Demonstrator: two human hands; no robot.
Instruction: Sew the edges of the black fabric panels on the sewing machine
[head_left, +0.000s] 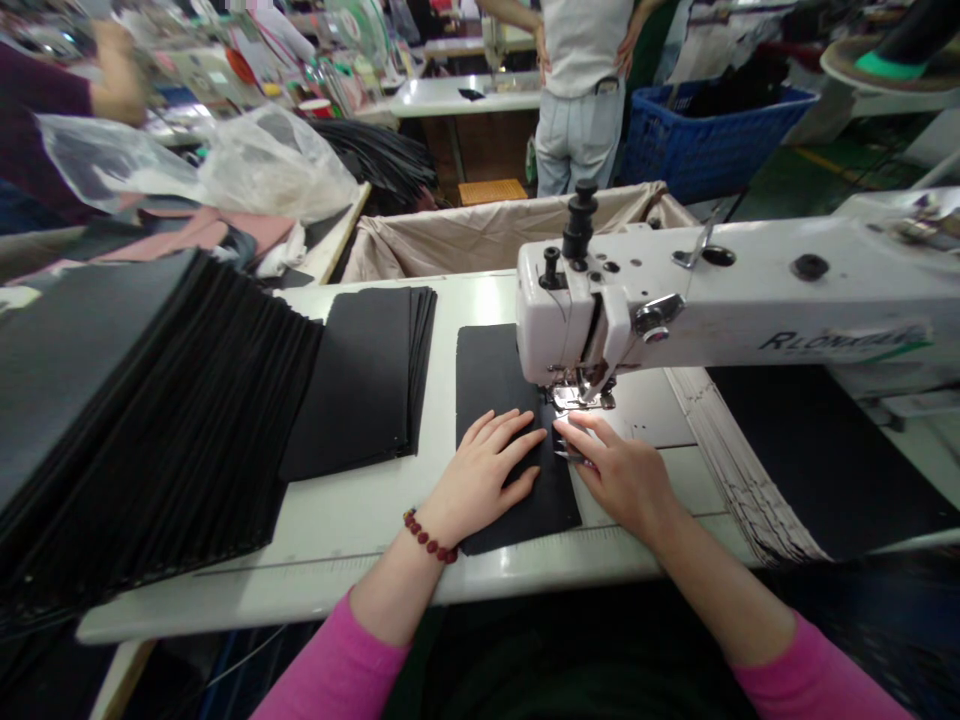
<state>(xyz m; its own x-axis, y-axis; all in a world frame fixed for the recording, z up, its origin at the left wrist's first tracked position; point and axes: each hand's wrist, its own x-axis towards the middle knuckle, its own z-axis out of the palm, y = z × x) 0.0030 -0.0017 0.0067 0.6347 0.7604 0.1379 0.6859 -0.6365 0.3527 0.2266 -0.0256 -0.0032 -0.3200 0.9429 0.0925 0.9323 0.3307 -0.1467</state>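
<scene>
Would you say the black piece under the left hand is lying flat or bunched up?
Flat: the black piece lies smooth on the white table, the left hand spread over it.

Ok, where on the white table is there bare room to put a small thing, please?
Bare tabletop shows between the short stack and the black panel, widening left of the bracelet. Crowded: the tall stack, the right-side stack, and around the left hand, right hand and sewing head.

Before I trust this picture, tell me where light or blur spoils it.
Head view: glare whitens the metal around the presser foot; the black stack at far left loses detail in its lower shadows; the person at upper left is blurred.
</scene>
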